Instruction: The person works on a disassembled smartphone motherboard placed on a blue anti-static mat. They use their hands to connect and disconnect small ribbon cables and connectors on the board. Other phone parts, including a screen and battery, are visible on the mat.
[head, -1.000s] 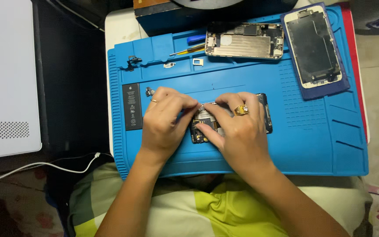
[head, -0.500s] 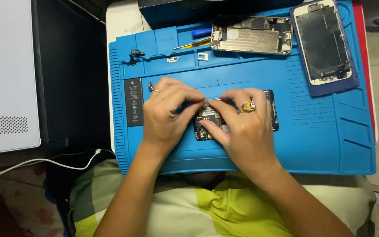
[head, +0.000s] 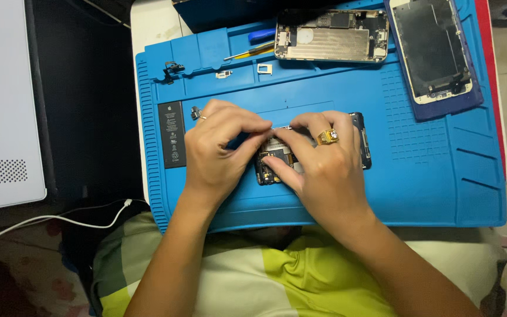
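Both my hands rest over an opened phone body point(head: 362, 141) lying in the middle of a blue repair mat point(head: 429, 194). My left hand point(head: 221, 147) pinches at the phone's upper edge, fingertips closed together. My right hand point(head: 321, 170), with a gold ring, presses on the phone's exposed circuit board point(head: 271, 167) and grips its frame. The fingertips of the two hands nearly touch. Most of the phone is hidden under my hands.
A black battery point(head: 172, 134) lies on the mat to the left. At the mat's top sit a second opened phone body point(head: 331, 36), a screwdriver point(head: 253, 50), small metal parts point(head: 264, 68) and a screen panel point(head: 435, 50). A white box point(head: 4, 100) and white cable point(head: 60, 218) lie at left.
My hands stay on the phone with only slight finger shifts. The view has drifted, so the mat and its parts sit a little lower in the picture.
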